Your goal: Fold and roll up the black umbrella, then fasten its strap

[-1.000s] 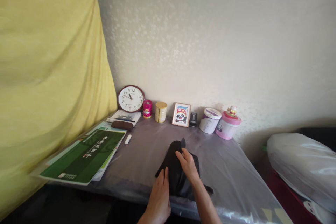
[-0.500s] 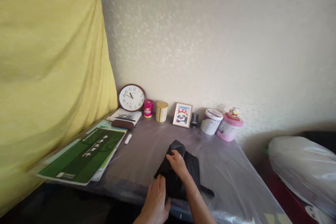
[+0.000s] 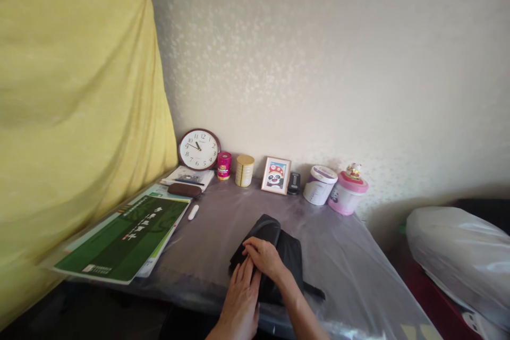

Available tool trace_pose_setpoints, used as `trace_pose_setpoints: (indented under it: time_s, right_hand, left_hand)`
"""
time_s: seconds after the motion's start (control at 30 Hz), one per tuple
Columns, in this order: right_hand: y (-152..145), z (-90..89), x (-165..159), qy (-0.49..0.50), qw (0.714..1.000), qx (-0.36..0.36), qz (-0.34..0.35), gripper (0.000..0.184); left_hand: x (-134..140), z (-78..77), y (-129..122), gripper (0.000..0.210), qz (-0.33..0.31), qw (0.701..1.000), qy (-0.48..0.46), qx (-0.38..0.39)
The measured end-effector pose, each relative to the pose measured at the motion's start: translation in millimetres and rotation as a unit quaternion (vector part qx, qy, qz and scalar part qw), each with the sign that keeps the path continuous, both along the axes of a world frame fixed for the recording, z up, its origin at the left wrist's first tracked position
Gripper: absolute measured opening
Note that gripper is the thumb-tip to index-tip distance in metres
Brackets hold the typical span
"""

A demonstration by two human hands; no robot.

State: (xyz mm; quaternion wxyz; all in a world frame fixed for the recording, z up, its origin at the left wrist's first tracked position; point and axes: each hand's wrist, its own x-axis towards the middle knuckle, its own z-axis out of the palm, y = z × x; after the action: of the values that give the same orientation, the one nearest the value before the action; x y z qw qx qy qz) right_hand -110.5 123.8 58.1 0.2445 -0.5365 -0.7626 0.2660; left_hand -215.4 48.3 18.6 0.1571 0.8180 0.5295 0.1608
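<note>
A black folded piece of thin, shiny material that looks like a plastic bag (image 3: 290, 255) lies near the front of the table, with a narrow strip sticking out at its right. My left hand (image 3: 242, 289) rests on its near left part, fingers stretched forward and side by side. Over those fingertips lies my right hand (image 3: 265, 259), palm down on the black material, its fingers slightly bent and pointing left. Neither hand visibly grips it, though the undersides of both are hidden.
A green booklet (image 3: 127, 239), brown case (image 3: 184, 189) and small white object (image 3: 193, 212) lie left. Along the wall stand a clock (image 3: 199, 150), pink tin (image 3: 224, 166), yellow-lidded tin (image 3: 244, 171), panda picture (image 3: 275, 175), white tub (image 3: 320, 185) and pink tub (image 3: 348, 194).
My right hand has slid back toward me and left, from the far part of the black material onto my left fingertips. My left hand has flattened and moved slightly forward.
</note>
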Motion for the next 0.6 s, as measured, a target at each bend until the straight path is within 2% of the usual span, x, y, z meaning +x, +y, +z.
trace_pose_setpoints:
  time_s: [0.1, 0.27, 0.43, 0.6]
  right_hand:
    - [-9, -1.3, 3, -0.004, 0.998, 0.055, 0.032, 0.025]
    - [-6, -16.1, 17, 0.005, 0.986, 0.16, 0.045, 0.027]
    - [20, -29.6, 30, -0.051, 0.98, 0.188, 0.046, 0.025]
    - [55, -37.0, 39, -0.09, 0.978, 0.188, -0.003, 0.028]
  left_hand:
    - [1, -4.1, 2, 0.08, 0.007, 0.999, 0.012, -0.039]
    - [2, -5.8, 1, 0.087, 0.004, 0.999, 0.019, -0.035]
    - [3, -3.4, 1, 0.093, 0.016, 0.998, 0.039, -0.056]
    - [5, -2.1, 4, 0.095, 0.02, 0.995, 0.04, -0.089]
